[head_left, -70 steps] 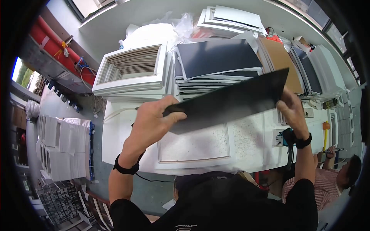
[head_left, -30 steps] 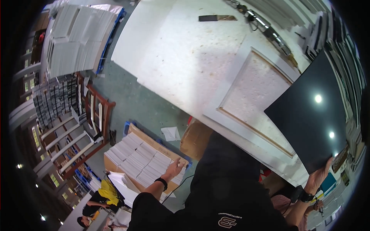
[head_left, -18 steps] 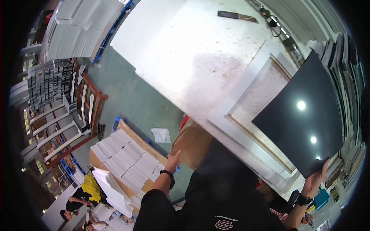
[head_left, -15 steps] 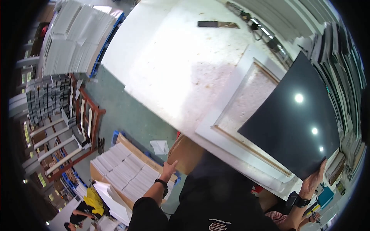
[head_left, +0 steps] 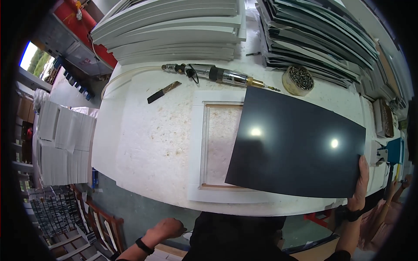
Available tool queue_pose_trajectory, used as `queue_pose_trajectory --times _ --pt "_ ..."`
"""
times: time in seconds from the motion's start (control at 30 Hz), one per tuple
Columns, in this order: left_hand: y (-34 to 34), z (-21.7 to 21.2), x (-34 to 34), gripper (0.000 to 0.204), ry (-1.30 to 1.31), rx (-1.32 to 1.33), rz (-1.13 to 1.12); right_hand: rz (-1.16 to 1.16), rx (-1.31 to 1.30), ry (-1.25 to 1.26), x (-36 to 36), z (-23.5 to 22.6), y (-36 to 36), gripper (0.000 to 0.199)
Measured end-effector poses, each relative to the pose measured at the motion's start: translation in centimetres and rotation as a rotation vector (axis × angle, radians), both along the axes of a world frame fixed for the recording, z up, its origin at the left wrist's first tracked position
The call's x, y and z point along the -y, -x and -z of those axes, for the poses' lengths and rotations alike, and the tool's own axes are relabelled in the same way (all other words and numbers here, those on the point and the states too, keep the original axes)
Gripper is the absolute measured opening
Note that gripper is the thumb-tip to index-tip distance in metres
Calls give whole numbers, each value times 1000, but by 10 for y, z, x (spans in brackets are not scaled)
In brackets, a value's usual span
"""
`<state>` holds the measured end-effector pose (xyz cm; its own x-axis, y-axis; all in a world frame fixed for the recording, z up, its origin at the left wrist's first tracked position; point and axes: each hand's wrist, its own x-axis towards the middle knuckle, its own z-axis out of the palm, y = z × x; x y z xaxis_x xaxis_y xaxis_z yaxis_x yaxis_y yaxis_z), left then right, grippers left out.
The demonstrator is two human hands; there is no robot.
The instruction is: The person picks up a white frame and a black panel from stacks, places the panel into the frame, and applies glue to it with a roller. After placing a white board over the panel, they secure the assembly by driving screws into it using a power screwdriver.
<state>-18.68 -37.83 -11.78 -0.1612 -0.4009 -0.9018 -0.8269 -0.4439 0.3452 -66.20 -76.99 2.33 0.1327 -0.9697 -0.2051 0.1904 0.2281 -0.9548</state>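
My right hand [head_left: 361,183] grips a dark glossy panel [head_left: 296,152] by its right edge, thumb along the near face. The panel covers the right part of a white rectangular frame [head_left: 197,148] with a brown inner edging, which lies flat on the white worktable [head_left: 148,143]. Whether the panel touches the frame I cannot tell. My left hand [head_left: 166,229] is low, off the table's front edge, with the fingers curled under; anything inside them is hidden. Behind the frame lie a metal air screwdriver [head_left: 222,75] with a hose and a black-handled blade [head_left: 163,92].
A round tub of screws [head_left: 298,81] stands near the screwdriver's tip. White panels [head_left: 174,30] and dark sheets [head_left: 313,39] are piled along the back. More white boards [head_left: 65,143] are stacked on the left. Another person's arm [head_left: 385,209] shows at the right.
The view has swung from the floor at the left toward the table. My left hand has left the brown cardboard and curled up. My right hand still holds the panel over the frame.
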Motion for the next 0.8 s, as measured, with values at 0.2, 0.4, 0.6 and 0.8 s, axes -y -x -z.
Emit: queue_pose_trajectory --times 0.2,0.4,0.6,0.8 --pt "2 -178 108 25 1009 -36 -311 -106 -1 66 -21 -4 -31 27" --pt "6 -137 144 54 1422 302 -13 -105 -8 4 -6 -3 -60 30" --pt "2 -125 144 60 1475 298 -15 -149 16 -59 5 -6 -80 35" --pt "0 -121 145 66 1543 270 -81 -173 -8 -85 14 -2 -87 36"
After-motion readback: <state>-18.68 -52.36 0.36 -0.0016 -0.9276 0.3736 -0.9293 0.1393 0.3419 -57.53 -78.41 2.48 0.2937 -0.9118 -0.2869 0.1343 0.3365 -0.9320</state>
